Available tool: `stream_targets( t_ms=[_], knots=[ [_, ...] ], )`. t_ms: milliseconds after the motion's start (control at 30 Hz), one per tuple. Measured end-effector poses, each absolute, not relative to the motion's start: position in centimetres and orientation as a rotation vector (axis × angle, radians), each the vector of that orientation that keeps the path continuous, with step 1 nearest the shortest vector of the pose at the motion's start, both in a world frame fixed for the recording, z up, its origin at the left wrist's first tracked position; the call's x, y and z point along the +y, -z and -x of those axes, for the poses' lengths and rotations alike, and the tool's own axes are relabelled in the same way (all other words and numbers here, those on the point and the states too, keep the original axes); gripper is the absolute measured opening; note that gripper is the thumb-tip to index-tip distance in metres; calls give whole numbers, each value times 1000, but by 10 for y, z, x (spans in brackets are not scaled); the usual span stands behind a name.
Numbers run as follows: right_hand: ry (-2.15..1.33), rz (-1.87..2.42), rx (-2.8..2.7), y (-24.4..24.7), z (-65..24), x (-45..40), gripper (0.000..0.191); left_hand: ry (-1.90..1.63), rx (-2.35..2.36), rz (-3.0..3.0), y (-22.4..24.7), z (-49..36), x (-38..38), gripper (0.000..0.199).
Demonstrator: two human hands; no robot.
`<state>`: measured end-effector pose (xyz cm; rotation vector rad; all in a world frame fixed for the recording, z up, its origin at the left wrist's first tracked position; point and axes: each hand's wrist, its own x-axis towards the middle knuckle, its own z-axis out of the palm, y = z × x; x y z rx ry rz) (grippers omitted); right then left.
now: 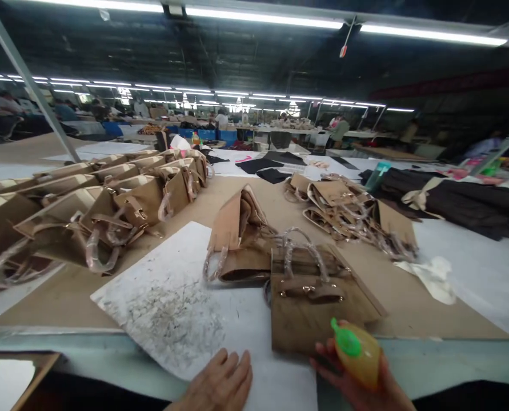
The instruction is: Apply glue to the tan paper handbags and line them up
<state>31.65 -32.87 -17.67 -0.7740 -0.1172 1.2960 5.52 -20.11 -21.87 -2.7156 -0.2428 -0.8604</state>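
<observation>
My right hand (357, 377) is wrapped round a squeeze bottle (363, 357) of yellowish stuff with a green nozzle cap, tilted to the left. Just beyond it, a brown handbag (309, 311) lies at the table's front, its two handles covered in clear plastic wrap. My left hand (222, 381) rests palm down on a smudged white board (181, 311), fingers laid out and holding nothing. Behind the bag, a second brown bag piece (241, 251) leans folded, with its inside partly showing.
Rows of brown handbags (83, 214) fill the left side. More bag pieces (344, 205) are piled at the right, near a crumpled white cloth (434, 279) and dark fabric (455, 194). A metal pole (31, 80) slants up at the left. People work far behind.
</observation>
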Motion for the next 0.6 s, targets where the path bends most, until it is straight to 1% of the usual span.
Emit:
stream_targets(
  t_ms=[100,200,267,333,400,467,533,600],
  knots=[
    [-1261,753,-126,168,-340,-302,49,869,-274,2669,223,-100,-210,23],
    [-1254,732,-135,158,-366,-278,46,721,-355,2721,227,-148,-219,28],
    [-1254,737,-139,152,-380,-269,45,700,-483,2718,234,-182,-225,32],
    [-1262,741,-126,147,-390,-267,45,872,-655,2617,248,-218,-234,30],
    [-1287,745,-95,145,-397,-269,45,1161,-833,2432,271,-254,-244,25],
    [-1314,747,-58,144,-401,-274,43,1327,-977,2298,294,-283,-253,25],
    [-1347,748,-25,143,-401,-279,43,1367,-954,2268,309,-296,-256,21],
    [-1352,751,-9,141,-398,-282,45,1267,-820,2392,302,-285,-250,13]
  ],
)
